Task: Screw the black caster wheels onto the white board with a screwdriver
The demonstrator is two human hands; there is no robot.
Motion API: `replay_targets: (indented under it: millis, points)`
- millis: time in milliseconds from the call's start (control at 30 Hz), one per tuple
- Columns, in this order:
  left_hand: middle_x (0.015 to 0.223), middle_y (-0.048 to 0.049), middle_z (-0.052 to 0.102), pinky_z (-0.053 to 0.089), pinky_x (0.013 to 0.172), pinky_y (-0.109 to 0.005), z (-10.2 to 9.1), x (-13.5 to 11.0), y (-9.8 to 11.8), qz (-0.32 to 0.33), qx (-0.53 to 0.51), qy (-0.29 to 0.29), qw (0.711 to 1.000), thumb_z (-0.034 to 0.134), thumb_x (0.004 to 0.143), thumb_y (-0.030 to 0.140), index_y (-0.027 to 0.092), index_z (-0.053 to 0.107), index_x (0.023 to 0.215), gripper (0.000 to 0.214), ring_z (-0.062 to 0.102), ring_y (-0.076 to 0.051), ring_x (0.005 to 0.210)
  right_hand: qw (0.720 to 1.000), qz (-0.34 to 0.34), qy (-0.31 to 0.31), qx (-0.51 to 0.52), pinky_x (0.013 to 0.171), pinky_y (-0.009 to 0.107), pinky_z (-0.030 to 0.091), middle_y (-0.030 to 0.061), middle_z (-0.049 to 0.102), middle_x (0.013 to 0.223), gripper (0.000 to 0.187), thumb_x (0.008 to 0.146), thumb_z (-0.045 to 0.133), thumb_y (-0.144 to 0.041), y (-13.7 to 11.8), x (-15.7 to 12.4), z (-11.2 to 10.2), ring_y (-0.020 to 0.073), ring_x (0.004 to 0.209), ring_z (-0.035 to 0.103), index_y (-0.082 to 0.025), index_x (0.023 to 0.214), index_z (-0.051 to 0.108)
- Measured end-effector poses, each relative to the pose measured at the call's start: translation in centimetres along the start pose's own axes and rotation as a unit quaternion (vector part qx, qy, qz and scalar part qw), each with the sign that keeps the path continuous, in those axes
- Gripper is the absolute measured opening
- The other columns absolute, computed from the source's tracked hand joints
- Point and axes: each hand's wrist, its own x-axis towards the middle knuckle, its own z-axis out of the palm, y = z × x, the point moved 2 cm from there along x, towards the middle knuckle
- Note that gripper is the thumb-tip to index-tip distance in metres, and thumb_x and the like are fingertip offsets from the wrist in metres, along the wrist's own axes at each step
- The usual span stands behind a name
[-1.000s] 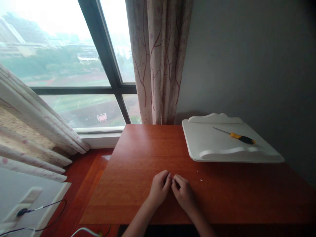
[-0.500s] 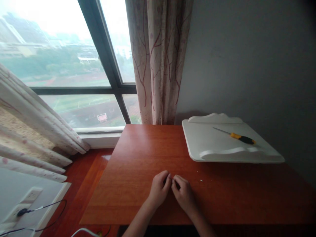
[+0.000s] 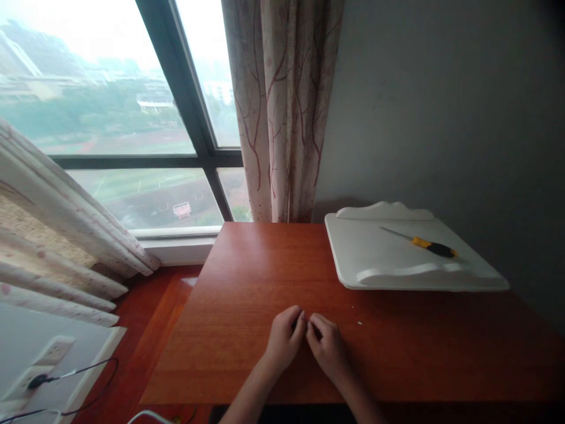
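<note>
My left hand (image 3: 283, 340) and my right hand (image 3: 329, 347) rest side by side on the red-brown wooden table (image 3: 247, 282), near its front edge. Both have their fingers curled under, with the fingertips meeting in the middle. Whatever sits between the fingertips is too small or too hidden to name. Two tiny pale specks (image 3: 359, 322) lie on the wood just right of my right hand.
A white board with shaped side pieces (image 3: 375, 259) lies at the table's back right against the grey wall. A screwdriver with a yellow and black handle (image 3: 426, 244) rests on it. Curtains and a window stand behind, a wall socket with cables at lower left.
Both hands keep the same pose and place. Only the view has drifted slightly.
</note>
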Motion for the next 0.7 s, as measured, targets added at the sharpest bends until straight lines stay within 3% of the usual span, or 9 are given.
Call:
replay_targets:
  millis: [233, 367, 433, 533, 600, 700]
  points:
    - [0.066, 0.0019, 0.044, 0.028, 0.061, -0.027, -0.1, 0.0, 0.2, -0.010, -0.009, -0.004, 1.000, 0.042, 0.099, 0.033, 0.020, 0.037, 0.068, 0.034, 0.039, -0.013, 0.062, 1.000, 0.013, -0.002, 0.018, 0.061, 0.026, 0.035, -0.0002, 0.056, 0.068, 0.029, 0.096, 0.044, -0.023, 0.0, 0.1, -0.1, 0.0143, 0.063, 0.055, -0.022, 0.067, 0.045]
    - [0.065, 0.0018, 0.044, 0.029, 0.061, -0.027, -0.2, 0.0, 0.6, -0.019, -0.017, -0.005, 1.000, 0.043, 0.100, 0.034, 0.020, 0.038, 0.067, 0.036, 0.040, -0.013, 0.062, 0.991, 0.063, 0.011, 0.119, 0.059, 0.025, 0.037, -0.0013, 0.053, 0.065, 0.036, 0.100, 0.044, -0.037, -0.2, -0.2, -1.0, 0.0139, 0.061, 0.051, -0.022, 0.067, 0.048]
    - [0.065, 0.0014, 0.045, 0.031, 0.061, -0.027, -0.3, -0.1, 0.8, -0.025, -0.026, -0.007, 0.999, 0.044, 0.100, 0.035, 0.020, 0.040, 0.067, 0.037, 0.041, -0.013, 0.062, 0.977, 0.102, 0.056, 0.176, 0.058, 0.025, 0.038, -0.0018, 0.051, 0.064, 0.039, 0.100, 0.043, -0.043, 0.5, -0.5, -2.6, 0.0139, 0.060, 0.049, -0.022, 0.068, 0.049]
    - [0.067, 0.0000, 0.052, 0.036, 0.062, -0.026, -0.6, 0.2, 1.0, -0.036, -0.048, -0.018, 0.998, 0.041, 0.103, 0.040, 0.019, 0.049, 0.072, 0.038, 0.049, -0.014, 0.064, 0.951, 0.148, 0.197, 0.186, 0.058, 0.026, 0.040, -0.0010, 0.053, 0.069, 0.035, 0.097, 0.048, -0.046, 3.3, -1.2, -7.5, 0.0144, 0.062, 0.048, -0.021, 0.074, 0.056]
    - [0.073, -0.0015, 0.060, 0.042, 0.065, -0.026, -0.6, 0.7, 1.2, -0.051, -0.087, -0.028, 0.995, 0.039, 0.104, 0.042, 0.019, 0.058, 0.088, 0.034, 0.056, -0.015, 0.067, 0.923, 0.158, 0.314, 0.154, 0.059, 0.027, 0.040, 0.0005, 0.055, 0.072, 0.029, 0.092, 0.052, -0.045, 6.2, -1.7, -12.4, 0.0153, 0.062, 0.049, -0.020, 0.078, 0.059]
    - [0.089, -0.0050, 0.068, 0.049, 0.073, -0.029, -0.2, 2.3, 1.6, -0.077, -0.136, -0.028, 0.987, 0.042, 0.103, 0.043, 0.019, 0.058, 0.114, 0.031, 0.064, -0.018, 0.077, 0.859, 0.172, 0.472, 0.093, 0.057, 0.030, 0.038, 0.0010, 0.053, 0.073, 0.019, 0.083, 0.053, -0.039, 10.9, -2.4, -21.0, 0.0167, 0.062, 0.048, -0.021, 0.078, 0.057]
